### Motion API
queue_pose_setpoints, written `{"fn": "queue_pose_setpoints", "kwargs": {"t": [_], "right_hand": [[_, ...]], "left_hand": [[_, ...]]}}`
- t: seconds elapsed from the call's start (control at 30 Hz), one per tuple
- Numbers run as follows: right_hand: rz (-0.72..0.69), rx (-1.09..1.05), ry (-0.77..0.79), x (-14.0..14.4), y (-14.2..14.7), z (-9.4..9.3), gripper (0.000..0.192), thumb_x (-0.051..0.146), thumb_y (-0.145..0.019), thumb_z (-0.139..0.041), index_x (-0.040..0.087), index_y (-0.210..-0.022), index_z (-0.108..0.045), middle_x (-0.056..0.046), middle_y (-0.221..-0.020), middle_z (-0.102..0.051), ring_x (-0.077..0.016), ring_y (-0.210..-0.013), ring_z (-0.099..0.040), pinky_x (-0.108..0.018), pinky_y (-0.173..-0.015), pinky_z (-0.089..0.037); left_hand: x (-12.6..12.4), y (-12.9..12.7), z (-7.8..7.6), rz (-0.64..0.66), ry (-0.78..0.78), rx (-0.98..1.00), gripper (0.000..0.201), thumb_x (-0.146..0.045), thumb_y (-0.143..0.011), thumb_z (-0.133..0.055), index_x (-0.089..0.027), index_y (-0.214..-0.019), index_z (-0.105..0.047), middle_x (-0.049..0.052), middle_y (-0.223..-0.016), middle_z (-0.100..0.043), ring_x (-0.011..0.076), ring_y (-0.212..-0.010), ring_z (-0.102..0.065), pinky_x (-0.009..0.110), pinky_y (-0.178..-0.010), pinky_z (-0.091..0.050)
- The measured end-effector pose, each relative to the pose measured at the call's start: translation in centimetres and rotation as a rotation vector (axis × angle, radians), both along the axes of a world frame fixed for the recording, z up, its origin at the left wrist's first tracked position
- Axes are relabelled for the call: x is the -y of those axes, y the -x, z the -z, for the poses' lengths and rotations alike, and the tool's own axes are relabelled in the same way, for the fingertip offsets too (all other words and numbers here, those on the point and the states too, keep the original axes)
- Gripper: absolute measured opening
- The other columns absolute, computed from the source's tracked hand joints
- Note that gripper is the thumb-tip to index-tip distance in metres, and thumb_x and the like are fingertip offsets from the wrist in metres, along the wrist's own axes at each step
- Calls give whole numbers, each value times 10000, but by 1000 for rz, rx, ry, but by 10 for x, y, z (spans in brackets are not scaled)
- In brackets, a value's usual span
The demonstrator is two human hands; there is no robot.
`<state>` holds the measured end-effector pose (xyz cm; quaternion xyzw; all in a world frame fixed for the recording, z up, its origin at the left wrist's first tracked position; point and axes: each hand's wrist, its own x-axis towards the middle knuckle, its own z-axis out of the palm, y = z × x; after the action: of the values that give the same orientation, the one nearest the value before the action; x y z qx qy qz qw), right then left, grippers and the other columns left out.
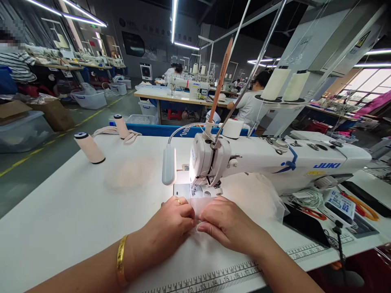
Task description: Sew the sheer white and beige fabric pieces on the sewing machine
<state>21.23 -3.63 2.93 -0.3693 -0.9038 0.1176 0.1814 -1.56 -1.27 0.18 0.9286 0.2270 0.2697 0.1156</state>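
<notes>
A thin, sheer pale fabric (203, 204) lies in front of the needle area of a white sewing machine (253, 156). My left hand (172, 221) pinches this fabric from the left, a ring on one finger. From the right, my right hand (227, 224) grips it too, thumb below and fingers on top. Both hands rest close together just before the metal needle plate (182, 190). More of the sheer cloth (256, 195) is bunched under the machine arm on the right. A small lamp (169, 166) on a bent neck hangs left of the needle.
Two thread cones (89, 148) (121, 126) and a sheer pale heap (131, 173) occupy the table's left side. A ruler strip (214, 280) runs along the front edge. At right lie a black phone-like slab (305, 224), cables (308, 198) and a small box (340, 206). Other people sit at machines behind.
</notes>
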Motion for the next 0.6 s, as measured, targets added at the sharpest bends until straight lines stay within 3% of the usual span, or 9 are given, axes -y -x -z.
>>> {"fn": "queue_pose_setpoints", "kwargs": {"t": [0.3, 0.6], "right_hand": [[51, -2, 23, -3, -1, 5, 396, 421, -1075, -516, 214, -742, -471, 24, -722, -586, -163, -719, -544, -312, -727, -388], [108, 36, 49, -9, 1, 14, 240, 348, -1050, -595, 207, -861, -547, -9, -872, -673, -207, -856, -617, -328, -752, -394]], "left_hand": [[-6, -2, 3, -26, 5, 16, 283, -90, -974, -523, -206, -842, -746, 32, -816, -699, 186, -751, -561, 359, -719, -407], [-21, 0, 7, -66, -61, 44, 260, -101, -966, -529, -200, -966, -769, 51, -898, -733, 202, -780, -583, 358, -720, -431]]}}
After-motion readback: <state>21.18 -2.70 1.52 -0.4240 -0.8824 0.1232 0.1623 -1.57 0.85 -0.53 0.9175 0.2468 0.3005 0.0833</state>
